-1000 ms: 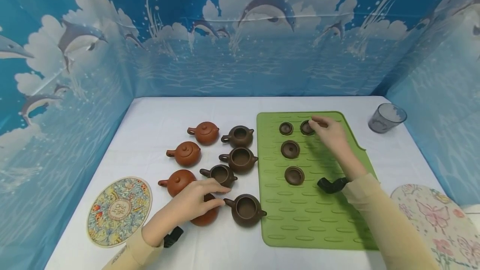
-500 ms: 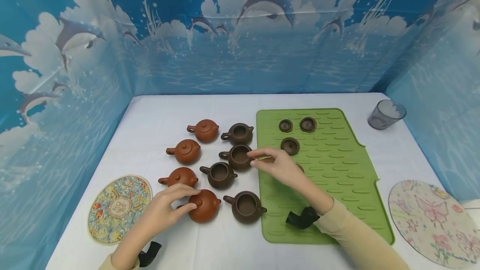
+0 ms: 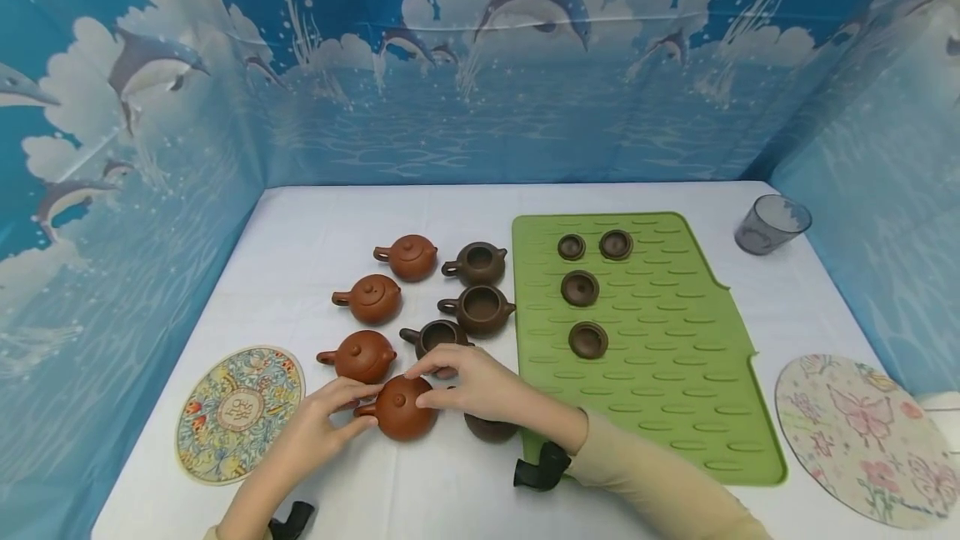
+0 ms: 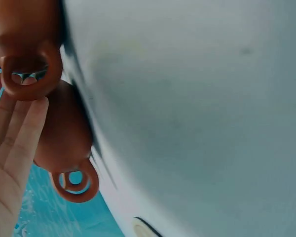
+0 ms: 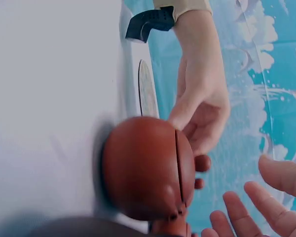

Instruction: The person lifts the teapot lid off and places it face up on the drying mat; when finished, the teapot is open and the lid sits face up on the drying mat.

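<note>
In the head view a reddish-brown clay teapot point(image 3: 405, 409) with its lid on stands nearest the person. My left hand point(image 3: 311, 432) is at its handle, thumb on the near side and index finger on the far side. The left wrist view shows the fingers point(image 4: 22, 128) behind the handle. From the right, my right hand point(image 3: 476, 386) reaches over this teapot, thumb and index finger spread close to its lid. The right wrist view shows the right hand's fingers point(image 5: 241, 217) apart, holding nothing, beside the lid knob point(image 5: 202, 163). The right hand partly covers two dark teapots.
More lidded reddish-brown teapots point(image 3: 360, 357) stand behind, beside a column of dark lidless teapots point(image 3: 482, 309). Several dark lids point(image 3: 588, 340) lie on a green mat point(image 3: 675, 357). A glass point(image 3: 772, 225) and round patterned mats point(image 3: 240, 415) sit near the table's edges.
My right hand has moved from the dark lids on the green mat leftward to the near reddish-brown teapot. My left hand has drawn back from over this teapot to its handle.
</note>
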`<state>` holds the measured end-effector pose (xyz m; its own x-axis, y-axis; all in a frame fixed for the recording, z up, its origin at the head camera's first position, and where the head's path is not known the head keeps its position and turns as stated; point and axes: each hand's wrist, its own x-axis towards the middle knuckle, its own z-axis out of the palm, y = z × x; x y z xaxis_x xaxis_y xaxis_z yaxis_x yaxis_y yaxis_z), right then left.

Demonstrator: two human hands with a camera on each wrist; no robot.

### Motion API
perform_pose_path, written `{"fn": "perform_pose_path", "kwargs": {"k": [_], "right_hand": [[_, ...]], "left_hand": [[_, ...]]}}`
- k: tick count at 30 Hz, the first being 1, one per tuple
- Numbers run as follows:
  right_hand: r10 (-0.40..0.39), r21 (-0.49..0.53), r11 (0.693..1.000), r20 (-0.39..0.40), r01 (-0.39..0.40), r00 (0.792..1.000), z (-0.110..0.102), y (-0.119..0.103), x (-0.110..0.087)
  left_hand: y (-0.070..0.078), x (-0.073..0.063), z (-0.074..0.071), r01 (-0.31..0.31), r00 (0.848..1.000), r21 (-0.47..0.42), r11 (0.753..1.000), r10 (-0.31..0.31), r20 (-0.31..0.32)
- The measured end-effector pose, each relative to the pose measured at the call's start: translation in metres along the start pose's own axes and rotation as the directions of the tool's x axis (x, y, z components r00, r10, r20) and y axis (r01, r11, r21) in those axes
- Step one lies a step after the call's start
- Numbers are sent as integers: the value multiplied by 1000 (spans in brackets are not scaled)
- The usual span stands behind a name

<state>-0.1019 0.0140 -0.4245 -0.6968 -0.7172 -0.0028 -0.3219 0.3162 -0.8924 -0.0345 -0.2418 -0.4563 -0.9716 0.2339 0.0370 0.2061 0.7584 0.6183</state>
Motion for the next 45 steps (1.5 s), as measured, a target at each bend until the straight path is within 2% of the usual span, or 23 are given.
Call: {"fn": "perform_pose_path", "kwargs": {"k": [6, 13, 21, 25, 35, 38, 40, 45], "right_hand": [[-3, -96, 995, 39, 7, 999, 16, -5, 11], [-41, -240, 970, 5, 41, 999, 27, -7, 16], [-64, -368, 928, 9, 63, 998, 33, -6, 19], [-87, -397, 914, 10, 84, 996, 35, -4, 20], [-172, -453, 878, -1, 153, 985, 33, -6, 19], [-176, -424, 892, -13, 154, 984, 33, -5, 18], [-166, -375, 916, -29, 144, 986, 33, -3, 18], [-68, -165, 985, -80, 54, 994, 27, -2, 14]], "left_hand": [[-5, 2, 3, -54, 997, 2, 999, 54, -48], [-10, 4, 4, -101, 991, 15, 995, 102, -82], [-11, 5, 3, -73, 995, -4, 997, 73, -62], [-11, 5, 3, -51, 998, -10, 999, 51, -48], [-12, 5, 2, -42, 999, -71, 997, 41, -14], [-14, 6, 1, -51, 999, -85, 995, 51, -4], [-15, 6, 1, -57, 998, -93, 994, 57, 2], [-16, 6, 1, -53, 998, -102, 993, 55, 11]]}}
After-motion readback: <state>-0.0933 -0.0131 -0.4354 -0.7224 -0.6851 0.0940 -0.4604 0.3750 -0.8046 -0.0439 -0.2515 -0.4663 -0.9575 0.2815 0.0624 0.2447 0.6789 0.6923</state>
